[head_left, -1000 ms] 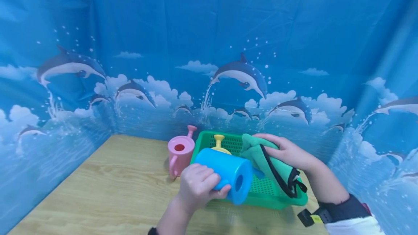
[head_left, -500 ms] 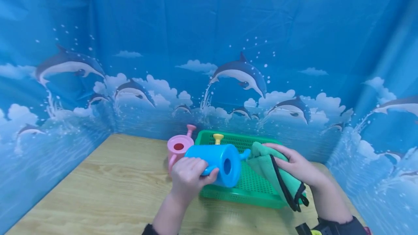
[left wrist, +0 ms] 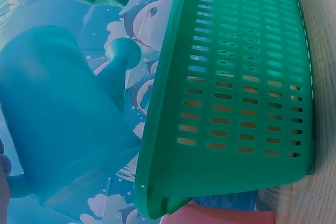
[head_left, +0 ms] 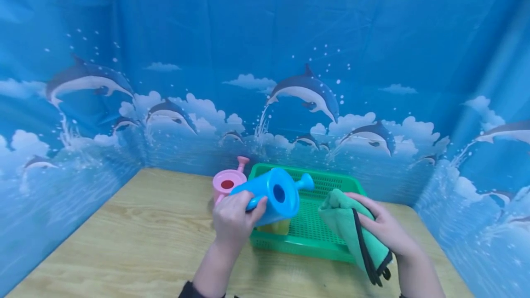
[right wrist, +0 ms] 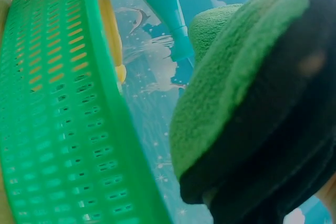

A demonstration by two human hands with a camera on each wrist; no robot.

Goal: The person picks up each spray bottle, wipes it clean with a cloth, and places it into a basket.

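Observation:
My left hand [head_left: 233, 217] grips the handle of a blue toy watering can [head_left: 265, 194], held tilted above the left part of a green plastic basket [head_left: 310, 247]. Its round opening faces me and its spout points right. In my right hand [head_left: 389, 226] is a folded green cloth [head_left: 352, 229] with black edging, held over the basket's right front corner, apart from the can. A yellow watering can [head_left: 279, 228] stands in the basket, mostly hidden behind the blue one. The left wrist view shows the blue can [left wrist: 63, 114] side-on, with its handle at the fingers.
A pink watering can [head_left: 227, 182] stands on the wooden table [head_left: 136, 229] just left of the basket. Behind the table hangs a blue curtain [head_left: 248, 36] printed with dolphins, and it wraps round both sides.
The blue can has moved left and up, and turned so its spout shows at the right. My right hand has drawn the cloth right and toward me, away from the can.

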